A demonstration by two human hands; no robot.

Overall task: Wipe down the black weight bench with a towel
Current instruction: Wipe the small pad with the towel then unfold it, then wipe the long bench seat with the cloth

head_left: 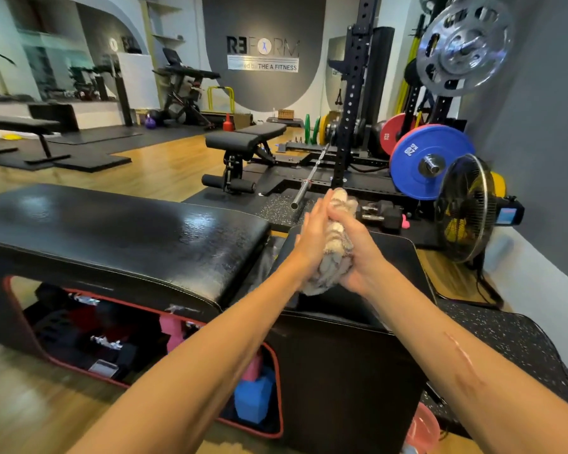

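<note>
The black weight bench [118, 231] stretches across the left and middle, its padded top shiny with glare. A bunched-up beige towel [336, 244] is held above the bench's right end, between both palms. My left hand [312, 234] presses against the towel's left side with straight fingers pointing up. My right hand [361, 257] wraps its fingers round the towel from the right. The raised black pad [400, 257] at the bench's right end lies just under the hands.
Open storage under the bench holds dumbbells [105, 342] and pink and blue blocks [253, 394]. A floor fan [466, 208], barbell [309, 178] with blue plate [420, 162] and squat rack [348, 103] stand behind. A second bench [243, 139] sits further back. A pink tub [423, 430] is at bottom right.
</note>
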